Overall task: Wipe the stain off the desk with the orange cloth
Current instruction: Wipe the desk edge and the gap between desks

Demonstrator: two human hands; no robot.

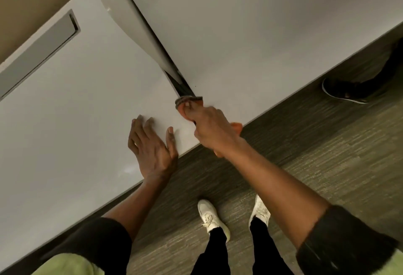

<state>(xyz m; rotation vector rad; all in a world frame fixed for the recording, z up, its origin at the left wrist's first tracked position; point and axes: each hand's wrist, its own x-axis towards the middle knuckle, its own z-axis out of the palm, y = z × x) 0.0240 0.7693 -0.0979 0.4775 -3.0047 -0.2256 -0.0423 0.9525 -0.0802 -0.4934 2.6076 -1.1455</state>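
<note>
My right hand (209,126) is shut on the orange cloth (189,101) and presses it onto the white desk (76,100) near its front edge, right at the lower end of the dark gap between two desk tops. Most of the cloth is hidden under the hand; a greyish folded edge shows beyond the fingers and an orange bit sticks out at the desk edge. My left hand (150,146) lies flat, fingers apart, on the desk just to the left, holding nothing. I cannot make out a stain.
A grey divider panel (128,19) runs from the top down to the gap. A grey cable hatch (41,50) sits at the desk's far left. Another person's dark shoe (344,91) rests under the right desk. My white shoes (212,220) stand on the carpet.
</note>
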